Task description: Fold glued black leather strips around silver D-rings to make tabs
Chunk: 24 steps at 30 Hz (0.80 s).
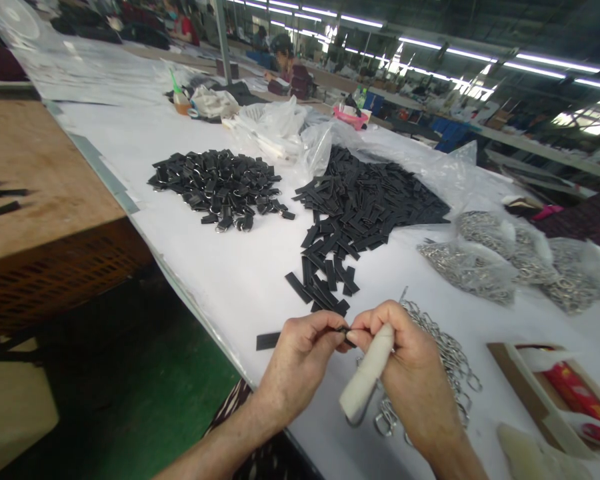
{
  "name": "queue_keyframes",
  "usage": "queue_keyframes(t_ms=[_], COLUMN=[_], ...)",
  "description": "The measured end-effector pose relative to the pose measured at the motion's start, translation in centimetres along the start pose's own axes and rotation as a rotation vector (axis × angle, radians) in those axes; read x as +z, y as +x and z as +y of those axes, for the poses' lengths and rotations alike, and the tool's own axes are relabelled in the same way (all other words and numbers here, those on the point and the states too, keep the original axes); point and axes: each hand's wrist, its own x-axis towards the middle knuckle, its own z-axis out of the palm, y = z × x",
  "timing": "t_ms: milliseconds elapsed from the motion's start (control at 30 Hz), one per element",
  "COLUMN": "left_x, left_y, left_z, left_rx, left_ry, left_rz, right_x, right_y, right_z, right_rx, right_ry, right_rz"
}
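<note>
The left hand (297, 360) and right hand (415, 373) pinch a black piece (349, 341); flat strips (367, 203) lie beyond, metal rings (453, 353) beside the right, on a white tabletop (235, 277) under tube lights (473, 55).

1 small black strip (349, 340), mostly hidden, aslant in the grip of left fingers (325, 320) and right fingers (363, 339)

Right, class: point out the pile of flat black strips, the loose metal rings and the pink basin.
Flat black strips (375, 197): head view, middle of the pile.
Loose metal rings (451, 348): head view, heap's right side.
Pink basin (350, 121): head view, near wall.
</note>
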Motion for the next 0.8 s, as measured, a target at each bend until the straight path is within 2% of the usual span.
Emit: queue_keyframes(t_ms=[233,467,633,800], left_x=[0.0,0.5,1.6,2.2], left_y=[0.2,0.9,0.9,0.8], left_z=[0.5,0.9,0.6,0.8], left_rx=[-0.022,-0.100,-0.107,-0.072], left_ry=[0.035,-0.258,-0.342,-0.294], left_rz=[-0.020,0.045,0.073,0.160], right_x=[0.2,-0.4,-0.6,-0.2], right_y=[0.1,1.2,1.1,0.9], right_z=[0.3,0.8,1.1,1.7], right_rx=[-0.018,0.020,0.016,0.034], right_ry=[-0.066,0.159,0.200,0.238], right_rz=[-0.022,0.150,0.132,0.116])
